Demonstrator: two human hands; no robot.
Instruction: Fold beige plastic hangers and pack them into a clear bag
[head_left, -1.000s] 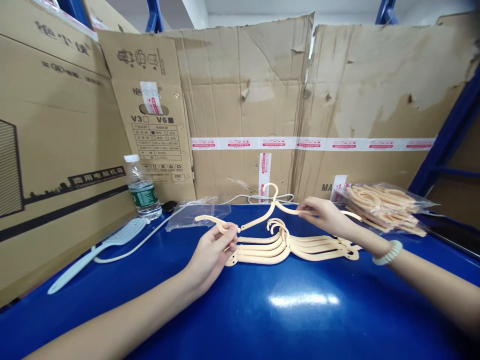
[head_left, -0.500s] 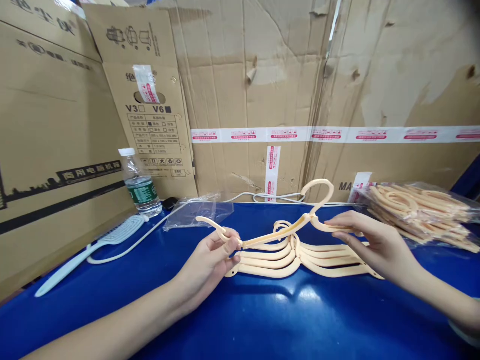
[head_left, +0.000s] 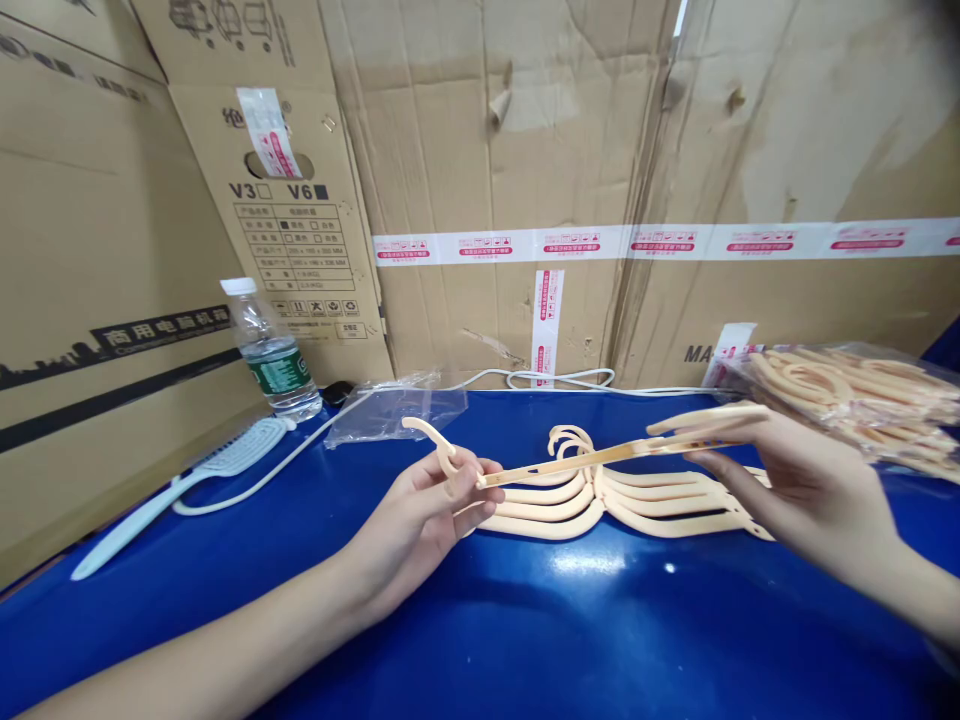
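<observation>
A peach-coloured plastic folding hanger (head_left: 566, 466) is held up between both hands, its body slanting up to the right. My left hand (head_left: 431, 515) pinches its left end, where a small curved piece sticks up past the fingers. The fingers of my right hand (head_left: 802, 480) are closed on its other end, and part of the hanger there is hidden behind them. Beneath it on the blue table lie several similar hangers (head_left: 555, 530) side by side, with their hooks (head_left: 571, 440) pointing away from me.
Bagged hangers (head_left: 847, 395) lie at the back right. A clear plastic bag (head_left: 397, 408), a white cable (head_left: 315, 455), a water bottle (head_left: 274, 360) and a pale blue hairbrush (head_left: 195, 480) are at the back and left. Cardboard (head_left: 465, 320) walls the table's far side.
The held hanger has turned: its hook stood upright before and now lies over toward the right hand. My right hand has rotated and risen slightly. The camera view has shifted a little.
</observation>
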